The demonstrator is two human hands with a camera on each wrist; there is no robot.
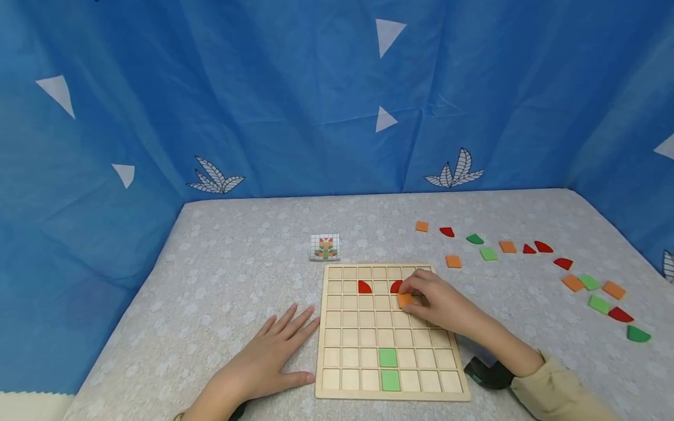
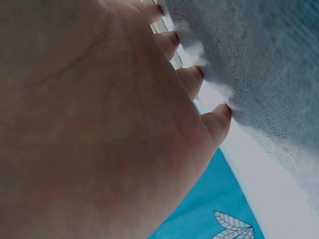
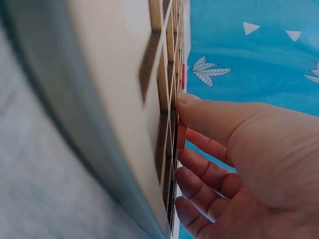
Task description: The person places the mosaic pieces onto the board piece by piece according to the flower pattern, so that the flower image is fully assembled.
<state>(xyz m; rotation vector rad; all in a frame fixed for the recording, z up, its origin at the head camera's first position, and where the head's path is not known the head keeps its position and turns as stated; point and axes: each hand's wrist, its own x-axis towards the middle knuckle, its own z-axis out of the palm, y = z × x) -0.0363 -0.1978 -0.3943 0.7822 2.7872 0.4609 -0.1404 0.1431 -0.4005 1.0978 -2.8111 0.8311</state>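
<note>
A wooden grid board [image 1: 347, 337] lies on the table. My right hand [image 1: 439, 301] pinches an orange square tile [image 1: 404, 300] over a cell near the board's upper right, just below a red quarter-round tile [image 1: 396, 286]. In the right wrist view, thumb and fingers hold the orange tile [image 3: 182, 135] at the board's surface. Another red quarter-round tile [image 1: 364, 287] sits further left in the same row. Two light green square tiles [image 1: 388, 358] fill cells in the bottom rows. My left hand [image 1: 268, 356] rests flat, fingers spread, on the cloth beside the board's left edge.
A small pattern card [image 1: 325, 247] lies behind the board. Loose orange, red and green tiles are scattered to the right, among them an orange square [image 1: 453, 261] and a dark green piece [image 1: 638, 334]. A blue curtain [image 1: 316, 105] closes off the back and sides.
</note>
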